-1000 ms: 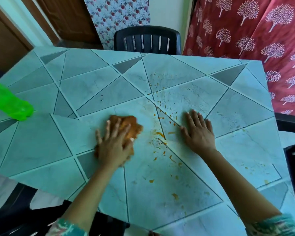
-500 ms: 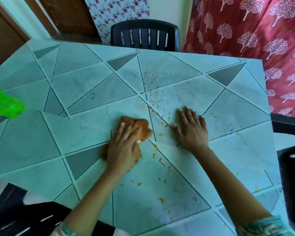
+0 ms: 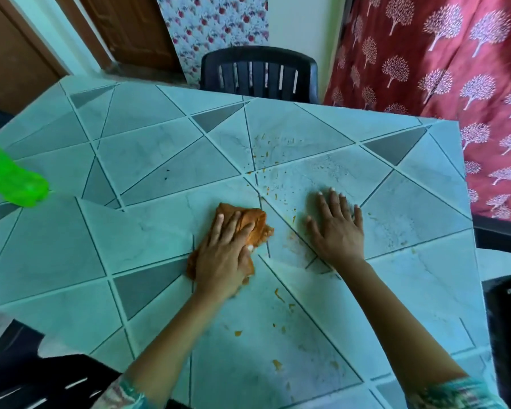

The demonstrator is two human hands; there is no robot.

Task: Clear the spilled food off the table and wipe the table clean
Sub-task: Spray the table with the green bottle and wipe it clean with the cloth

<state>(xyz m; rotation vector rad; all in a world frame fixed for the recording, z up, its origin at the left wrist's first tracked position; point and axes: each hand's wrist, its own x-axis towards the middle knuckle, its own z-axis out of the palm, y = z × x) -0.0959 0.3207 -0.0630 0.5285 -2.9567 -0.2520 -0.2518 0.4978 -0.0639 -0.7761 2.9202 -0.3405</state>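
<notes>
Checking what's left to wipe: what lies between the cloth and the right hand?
Head view: tabletop with an orange smear and a few crumbs, between cloth and right hand.

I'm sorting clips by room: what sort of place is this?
Probably a home dining area: a black slatted plastic chair stands at a table with a teal tile-patterned top, with a red tree-print curtain and a brown wooden door behind.

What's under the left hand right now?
An orange cloth, pressed against the table by the left hand; the cloth's edges show around the hand. Any food beneath the cloth is covered, so I cannot tell.
</notes>
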